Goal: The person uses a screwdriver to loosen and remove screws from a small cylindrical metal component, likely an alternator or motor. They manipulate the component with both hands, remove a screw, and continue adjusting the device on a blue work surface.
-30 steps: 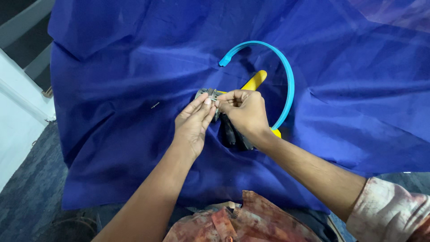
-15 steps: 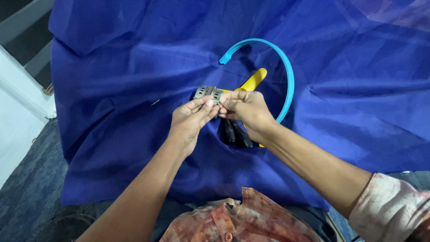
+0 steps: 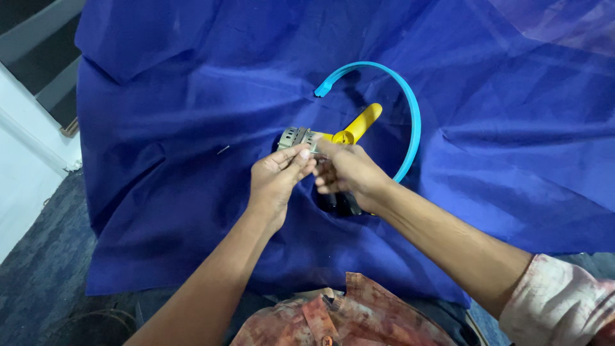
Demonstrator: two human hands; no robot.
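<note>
My left hand and my right hand meet at the middle of a blue cloth. Their fingertips pinch a small pale part between them, too small to identify. Just above my left fingers lies a small grey metal piece with holes. A yellow plastic handle lies behind my right hand. Dark objects show beneath my right hand, mostly hidden. A light blue curved plastic band arcs around the yellow handle.
The blue cloth is creased and covers the whole work surface. A tiny thin pin-like item lies on the cloth left of my hands. Grey carpet shows at lower left, a white wall beside it.
Both hands have stayed together at the cloth's middle while the view shifted slightly. The fingertips have drawn closer around the small part, and more of the yellow handle shows.
</note>
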